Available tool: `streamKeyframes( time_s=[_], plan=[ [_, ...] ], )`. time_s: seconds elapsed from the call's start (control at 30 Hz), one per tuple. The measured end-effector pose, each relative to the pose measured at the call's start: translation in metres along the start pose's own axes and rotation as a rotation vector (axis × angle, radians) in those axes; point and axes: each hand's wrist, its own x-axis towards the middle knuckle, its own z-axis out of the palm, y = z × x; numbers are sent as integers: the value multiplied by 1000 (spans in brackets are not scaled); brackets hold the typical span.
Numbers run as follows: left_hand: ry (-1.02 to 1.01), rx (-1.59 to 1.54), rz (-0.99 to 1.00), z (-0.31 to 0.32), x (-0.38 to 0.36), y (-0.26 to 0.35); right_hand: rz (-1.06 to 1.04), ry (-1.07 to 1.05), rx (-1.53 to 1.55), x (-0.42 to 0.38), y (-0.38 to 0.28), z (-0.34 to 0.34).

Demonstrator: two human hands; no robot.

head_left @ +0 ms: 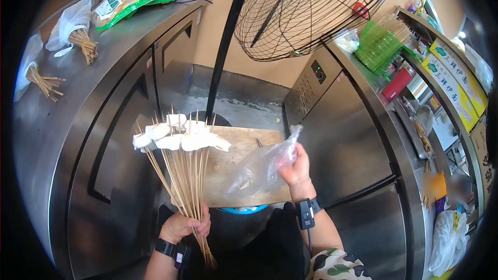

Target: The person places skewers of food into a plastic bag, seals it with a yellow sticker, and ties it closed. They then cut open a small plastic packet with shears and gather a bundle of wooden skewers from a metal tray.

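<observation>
A bundle of wooden skewers (181,176) stands upright in my left hand (185,225), its fingers wrapped round the lower part of the sticks. White pieces of food (181,136) are threaded near the upper ends, with the pointed tips sticking out above them. My right hand (295,168) grips a clear plastic bag (257,168) by its upper edge. The bag hangs down to the left over a wooden board (246,134), and the board shows through it. A small dark object (260,142) lies on the board beside the bag.
A large floor fan (309,13) rises beyond the board. Steel counters flank me; the left counter (119,67) bears bagged skewers (83,44) and a green-edged package (129,2). On the right are a green basket (376,49), a red container (398,83) and yellow-white boxes (454,88).
</observation>
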Motion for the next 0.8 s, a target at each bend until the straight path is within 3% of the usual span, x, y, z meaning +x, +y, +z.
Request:
streamKeyframes(
  time_s=[0.07,0.2,0.27,0.33,0.4,0.5,0.6,0.67,0.7,0.73,0.77,0.8],
  plan=[
    [13,-1,27,2,0,2,-44,-84,156,-2,-6,9],
    [33,15,49,3,2,2,-201,30,175,-9,-3,17],
    [44,25,52,3,5,2,-226,54,19,3,8,-19],
    [67,36,56,4,9,1,-145,173,-533,5,20,-66],
    [83,28,57,1,14,-1,-15,428,-798,-23,31,-74],
    [122,18,51,-1,21,-6,-63,327,-1467,-54,27,-140],
    [244,-23,21,-7,26,-15,-441,6,-2194,-116,27,-151],
    [248,-1,41,-6,31,-22,-508,76,-2372,-141,33,-128],
    [267,27,49,-11,34,-28,-647,-123,-2523,-149,34,-136],
    [253,22,57,-16,40,-33,-495,48,-2532,-157,35,-118],
    [220,-31,78,-32,47,-44,-584,89,-2487,-162,30,-113],
    [273,-7,95,-40,53,-53,-378,86,-2511,-164,28,-119]
  ],
)
